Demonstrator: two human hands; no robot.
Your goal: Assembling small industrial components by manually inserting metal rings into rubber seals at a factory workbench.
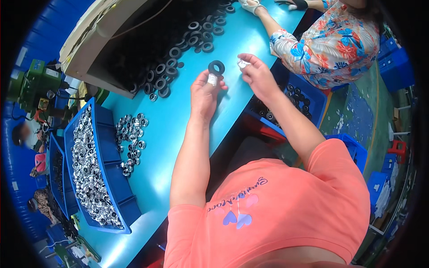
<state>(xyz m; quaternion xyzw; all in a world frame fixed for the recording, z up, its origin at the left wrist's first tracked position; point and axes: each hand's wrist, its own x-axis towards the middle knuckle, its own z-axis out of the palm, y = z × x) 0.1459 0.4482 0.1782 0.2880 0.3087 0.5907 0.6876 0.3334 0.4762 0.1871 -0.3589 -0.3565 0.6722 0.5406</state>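
Note:
Over the turquoise table, my left hand (pixel 203 96) is closed on a black rubber ring (pixel 211 67), held upright between thumb and fingers. White tape wraps the left thumb. To its right, apart from the ring, my right hand (pixel 260 77) has its fingers curled toward the thumb, with a white wrap at the fingertips; whether it pinches some small piece I cannot make out. Beyond my hands lies a spread of similar black rings (pixel 171 71). Small silver pieces with dark centres (pixel 132 140) lie loose on the table at left.
A blue bin (pixel 127 210) full of silver pieces stands at left. Blue crates (pixel 319 105) with black parts sit below the table's right edge. A co-worker in a flowered shirt (pixel 330 49) works at far right. A pale-edged machine housing (pixel 82 62) rises at far left.

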